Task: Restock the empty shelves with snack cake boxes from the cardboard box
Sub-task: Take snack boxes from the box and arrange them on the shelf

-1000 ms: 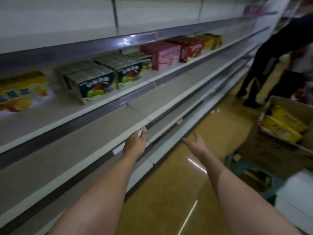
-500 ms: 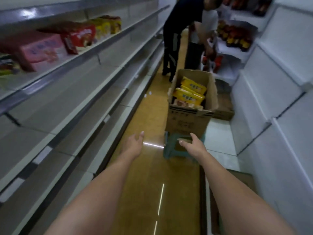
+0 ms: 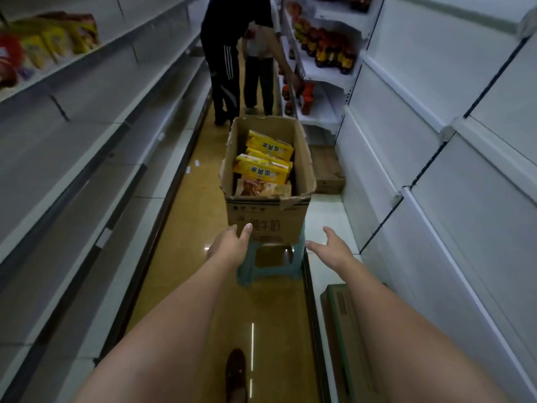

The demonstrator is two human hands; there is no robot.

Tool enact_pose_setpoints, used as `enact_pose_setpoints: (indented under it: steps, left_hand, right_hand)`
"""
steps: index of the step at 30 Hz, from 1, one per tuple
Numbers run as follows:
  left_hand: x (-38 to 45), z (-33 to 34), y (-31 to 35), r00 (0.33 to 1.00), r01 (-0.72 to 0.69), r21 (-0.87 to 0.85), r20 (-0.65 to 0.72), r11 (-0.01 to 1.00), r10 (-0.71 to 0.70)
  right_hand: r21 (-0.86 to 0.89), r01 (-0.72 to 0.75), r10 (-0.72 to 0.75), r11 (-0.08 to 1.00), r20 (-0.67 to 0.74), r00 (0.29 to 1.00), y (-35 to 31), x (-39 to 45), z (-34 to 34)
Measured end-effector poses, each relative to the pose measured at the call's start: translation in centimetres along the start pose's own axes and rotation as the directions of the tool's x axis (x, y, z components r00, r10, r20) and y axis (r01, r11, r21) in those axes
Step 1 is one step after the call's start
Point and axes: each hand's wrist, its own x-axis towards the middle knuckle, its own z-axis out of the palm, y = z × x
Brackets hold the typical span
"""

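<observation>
Cardboard box [image 3: 266, 225]: stands open-topped on a teal stool [image 3: 270, 266] in the aisle, straight ahead of both arms.
Snack cake boxes [image 3: 263, 168]: yellow, stacked inside the cardboard box, beyond and above both hands.
Left hand [image 3: 231, 247]: stretched forward, grip spread and holding nothing; its fingertips overlap the box's near face at the lower left, though whether they touch it cannot be told.
Right hand [image 3: 331, 248]: stretched forward, grip spread with fingers apart, empty, just beside the box's lower right corner and apart from it.
Shelves [image 3: 87, 141]: bare tiers along the left, with a few yellow and red packages [image 3: 58, 42] on an upper tier.
Aisle end: two people [image 3: 232, 53] stand behind the box.
</observation>
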Motion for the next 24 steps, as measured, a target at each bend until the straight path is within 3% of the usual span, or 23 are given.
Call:
enact_pose_setpoints:
  steps: [11,24]
  left_hand:
    - [15.8,-3.3,4.0,0.998,-0.064,0.082,0.011,0.995,0.063]
    - [27.6,-0.8,4.6,0.998,-0.009,0.135,0.055,0.991,0.002]
  right_hand:
    - [0.012,-0.025,0.025,1.000,0.009,1.000,-8.6,12.9,0.0]
    - [-0.047,-0.083,0.088,0.995,0.112,0.990,-11.8,26.2,0.1]
